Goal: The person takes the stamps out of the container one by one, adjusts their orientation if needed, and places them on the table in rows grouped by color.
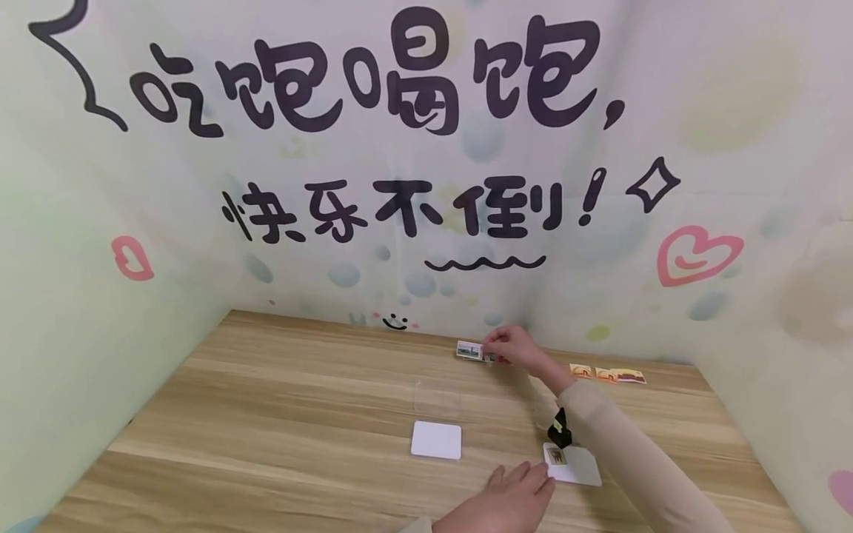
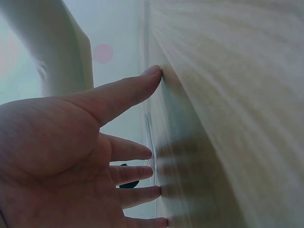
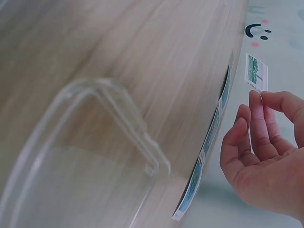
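Left hand point(image 1: 496, 500) palm-down, fingers point(image 2: 134, 175) apart against the table point(image 1: 286, 414); right hand point(image 1: 520, 351) far forward, fingers point(image 3: 259, 121) clamped on a printed picture point(image 3: 257, 71).

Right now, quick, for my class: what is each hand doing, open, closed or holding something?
Left hand: open, resting on the table.
Right hand: closed, pinching a small picture card.

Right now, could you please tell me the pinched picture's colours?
The picture is partly green with a white border, clearest in the right wrist view.
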`<action>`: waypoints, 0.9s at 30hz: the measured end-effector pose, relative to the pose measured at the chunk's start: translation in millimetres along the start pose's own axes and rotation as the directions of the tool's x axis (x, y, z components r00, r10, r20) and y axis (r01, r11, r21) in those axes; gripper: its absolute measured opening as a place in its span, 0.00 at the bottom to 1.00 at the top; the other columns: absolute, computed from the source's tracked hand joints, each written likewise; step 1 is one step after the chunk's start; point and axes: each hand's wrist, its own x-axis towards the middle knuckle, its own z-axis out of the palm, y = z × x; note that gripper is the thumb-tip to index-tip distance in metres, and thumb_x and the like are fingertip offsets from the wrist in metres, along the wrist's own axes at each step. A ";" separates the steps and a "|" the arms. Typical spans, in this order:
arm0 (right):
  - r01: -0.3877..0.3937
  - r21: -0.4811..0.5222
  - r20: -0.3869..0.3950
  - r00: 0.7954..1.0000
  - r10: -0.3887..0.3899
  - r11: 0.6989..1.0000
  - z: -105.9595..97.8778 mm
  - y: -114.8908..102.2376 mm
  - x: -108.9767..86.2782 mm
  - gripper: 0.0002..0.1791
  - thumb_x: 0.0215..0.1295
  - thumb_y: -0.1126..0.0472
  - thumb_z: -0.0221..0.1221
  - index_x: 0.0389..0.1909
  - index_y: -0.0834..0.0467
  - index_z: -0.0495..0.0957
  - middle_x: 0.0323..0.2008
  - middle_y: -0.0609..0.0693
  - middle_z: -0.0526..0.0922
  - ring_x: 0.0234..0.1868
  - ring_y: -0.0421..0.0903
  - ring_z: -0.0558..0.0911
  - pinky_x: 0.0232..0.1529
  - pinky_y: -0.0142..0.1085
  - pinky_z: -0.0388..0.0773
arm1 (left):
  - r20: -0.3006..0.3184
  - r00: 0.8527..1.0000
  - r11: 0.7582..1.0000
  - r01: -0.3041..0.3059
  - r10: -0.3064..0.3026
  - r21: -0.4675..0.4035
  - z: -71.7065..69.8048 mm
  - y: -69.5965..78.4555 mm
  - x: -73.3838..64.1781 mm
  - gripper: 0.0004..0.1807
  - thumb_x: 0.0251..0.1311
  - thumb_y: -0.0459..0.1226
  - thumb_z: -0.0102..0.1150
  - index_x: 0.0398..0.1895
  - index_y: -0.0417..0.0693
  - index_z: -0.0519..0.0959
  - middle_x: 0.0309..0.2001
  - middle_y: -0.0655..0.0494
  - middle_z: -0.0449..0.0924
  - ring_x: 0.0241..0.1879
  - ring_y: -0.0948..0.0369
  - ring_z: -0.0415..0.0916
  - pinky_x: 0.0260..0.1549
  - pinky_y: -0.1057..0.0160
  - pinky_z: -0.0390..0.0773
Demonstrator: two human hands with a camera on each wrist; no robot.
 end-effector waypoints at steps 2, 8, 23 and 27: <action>-0.007 -0.002 -0.006 1.000 0.007 1.000 2.1 1.2 3.4 0.08 0.70 0.66 0.66 0.41 0.69 0.83 0.29 0.52 0.84 0.24 0.41 0.74 0.28 0.34 0.72 | 0.016 1.000 1.000 -0.002 0.003 -0.029 1.9 -1.7 1.4 0.43 0.70 0.65 0.56 0.80 0.52 0.67 0.79 0.62 0.59 0.77 0.60 0.61 0.67 0.51 0.72; 0.000 -0.034 -0.018 1.000 0.000 0.999 7.5 0.3 8.8 0.07 0.68 0.66 0.66 0.39 0.68 0.85 0.28 0.50 0.85 0.23 0.39 0.73 0.26 0.32 0.71 | 0.036 0.999 0.998 0.004 -0.001 -0.065 8.3 -3.8 5.0 0.43 0.71 0.64 0.56 0.81 0.53 0.64 0.81 0.61 0.57 0.78 0.59 0.59 0.70 0.48 0.69; 0.014 -0.063 0.005 1.000 -0.014 0.998 14.9 -4.2 15.9 0.07 0.71 0.64 0.65 0.39 0.67 0.85 0.28 0.53 0.85 0.23 0.42 0.76 0.29 0.37 0.74 | 0.013 0.999 0.999 0.034 -0.035 0.015 0.7 2.3 1.8 0.41 0.70 0.64 0.58 0.80 0.55 0.67 0.79 0.65 0.60 0.77 0.63 0.61 0.66 0.54 0.72; 0.026 -0.046 0.012 1.000 -0.025 0.999 15.1 -4.3 18.7 0.08 0.71 0.64 0.65 0.39 0.68 0.85 0.30 0.56 0.87 0.23 0.42 0.77 0.30 0.36 0.74 | 0.018 0.999 0.999 0.036 -0.037 0.015 0.9 2.3 2.0 0.41 0.70 0.64 0.58 0.80 0.55 0.67 0.79 0.65 0.59 0.77 0.63 0.60 0.66 0.54 0.71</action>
